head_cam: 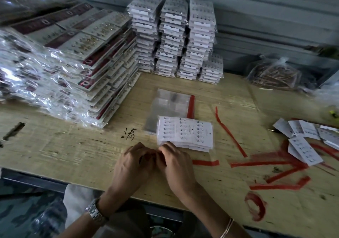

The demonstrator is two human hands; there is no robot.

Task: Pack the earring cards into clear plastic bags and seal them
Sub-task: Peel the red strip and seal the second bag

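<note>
A small stack of white earring cards point(185, 132) lies inside a clear plastic bag on the wooden table point(73, 149), its open flap with a red adhesive strip point(205, 162) toward me. My left hand point(135, 164) and my right hand point(176, 162) meet at the bag's near left corner, fingers curled and pinching at its edge. What exactly the fingertips hold is hidden. Behind the cards lies a pile of empty clear bags point(170, 105) with a red strip along the right side.
Tall stacks of bagged white cards point(174, 36) stand at the back. Stacks of bagged maroon cards point(73, 58) fill the left. Loose white cards point(304, 137) and peeled red strips point(275, 164) lie at the right. A bag of copper-coloured parts point(275, 76) sits far right.
</note>
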